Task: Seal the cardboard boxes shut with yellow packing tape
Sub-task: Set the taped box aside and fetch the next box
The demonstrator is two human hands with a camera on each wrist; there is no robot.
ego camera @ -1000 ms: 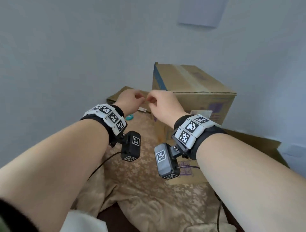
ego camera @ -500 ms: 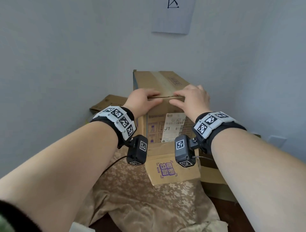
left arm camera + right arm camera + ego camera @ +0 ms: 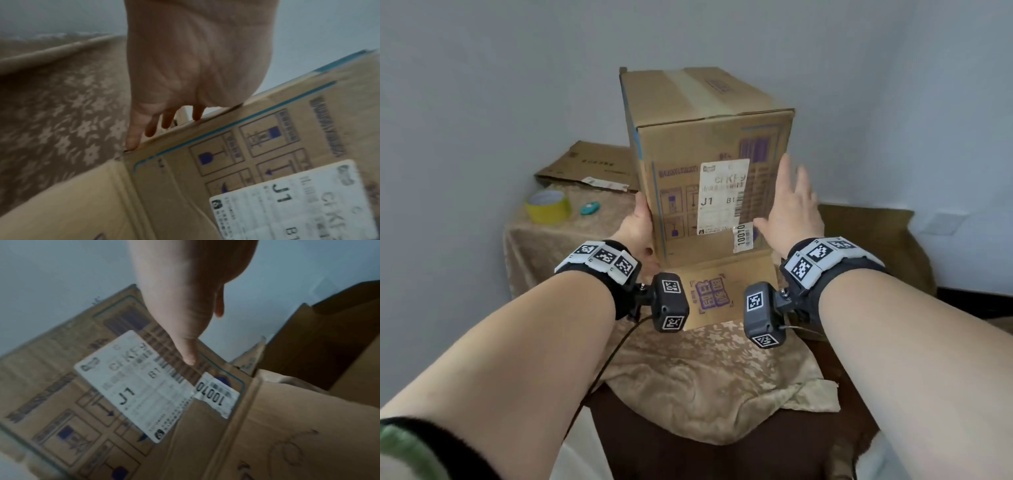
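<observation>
A tall cardboard box (image 3: 688, 144) stands upright on the cloth-covered table, with a strip of tape along its closed top and a white shipping label on its front. Its bottom front flap (image 3: 722, 294) lies flat toward me. My left hand (image 3: 640, 229) rests against the box's lower left edge, its straight fingers (image 3: 133, 138) lying along the side face of the box (image 3: 267, 146). My right hand (image 3: 791, 209) is open with spread fingers by the front right edge. Its thumb (image 3: 189, 353) hovers over the label area of the box (image 3: 82, 386); contact is unclear. The yellow tape roll (image 3: 548, 207) lies at the table's far left.
A small teal object (image 3: 589, 208) lies beside the tape roll. Flattened cardboard (image 3: 592, 164) leans at the back left against the wall. Another open brown box (image 3: 866, 233) stands to the right. The gold patterned cloth (image 3: 688, 370) hangs over the table's front edge.
Both hands left the box's top front edge and dropped to its sides. The left now lies on the lower left edge; the right has opened beside the front right edge.
</observation>
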